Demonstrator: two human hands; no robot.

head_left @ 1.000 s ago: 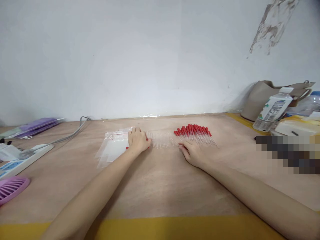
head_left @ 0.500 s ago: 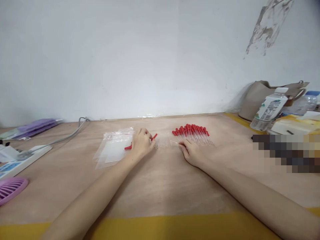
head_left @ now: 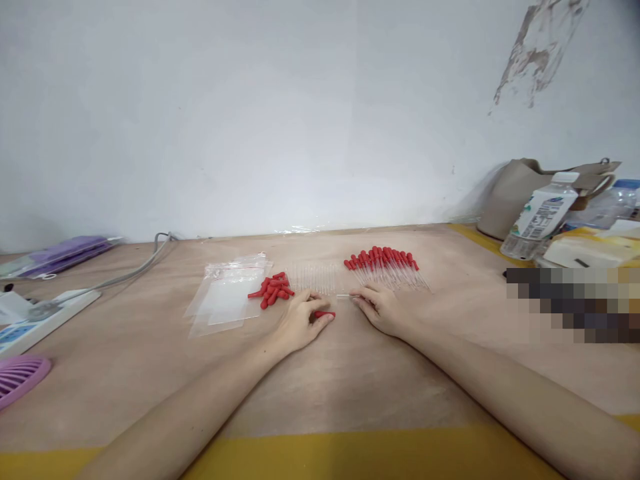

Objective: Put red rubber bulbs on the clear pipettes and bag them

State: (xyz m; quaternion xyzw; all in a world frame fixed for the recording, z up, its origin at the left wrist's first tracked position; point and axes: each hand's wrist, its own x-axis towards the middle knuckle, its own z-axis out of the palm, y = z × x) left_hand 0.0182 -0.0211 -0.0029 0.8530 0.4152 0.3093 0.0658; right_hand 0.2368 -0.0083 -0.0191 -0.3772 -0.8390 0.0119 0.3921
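Note:
My left hand is closed on a red rubber dropper bulb, its narrow end pointing right. Facing it, my right hand pinches a thin clear glass dropper tube, which points left; bulb and tube are apart. Behind my left hand lies a pile of loose red bulbs. Several clear tubes lie in a row beyond the hands. Just past my right hand, droppers with red bulbs fitted are fanned side by side, bulbs toward the wall.
Clear zip bags lie left of the bulb pile. Farther left are a power strip with a grey cable, a purple packet and a pink fan. A plastic bottle and a beige bag stand at the right.
My left hand has moved right and nearer to me with a red bulb, uncovering the bulb pile. My right hand stays almost in place, its tube now lying more level.

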